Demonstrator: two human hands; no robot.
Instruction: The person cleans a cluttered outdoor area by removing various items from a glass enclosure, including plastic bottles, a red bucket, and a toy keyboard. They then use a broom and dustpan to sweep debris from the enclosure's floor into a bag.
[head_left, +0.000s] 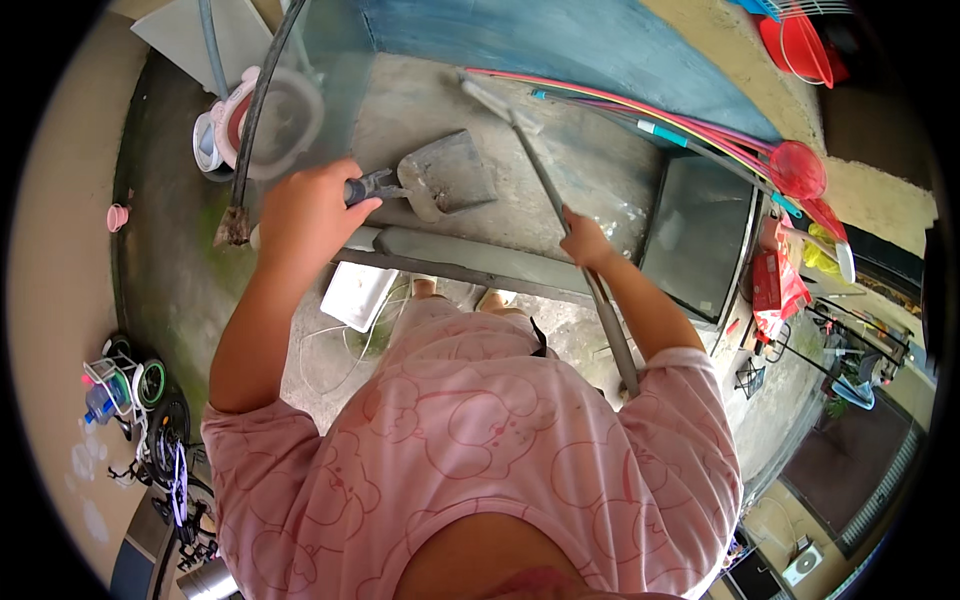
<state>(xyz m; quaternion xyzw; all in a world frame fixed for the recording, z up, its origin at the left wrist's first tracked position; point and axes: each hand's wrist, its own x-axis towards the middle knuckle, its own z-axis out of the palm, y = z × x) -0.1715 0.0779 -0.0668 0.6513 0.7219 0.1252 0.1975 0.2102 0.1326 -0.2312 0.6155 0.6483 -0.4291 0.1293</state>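
Observation:
My left hand (307, 214) is closed around the dark handle of a grey dustpan (450, 176), whose dusty pan hangs over the concrete floor inside a low-walled basin. My right hand (587, 238) grips a long grey pole (541, 174). At the pole's far end, a pale, blurred head (491, 103) is over the basin floor near the blue wall; its exact kind cannot be told. The pole's lower end runs back beside my right arm. Grey dirt lies in the pan.
The basin's low rim (480, 255) runs before my feet. A glass panel (697, 232) stands at right, beside long-handled nets (797, 169). At left are a pink-rimmed tub (281, 124) and a black pole (259, 112). A white tray (360, 295) and thin tubing lie by my feet.

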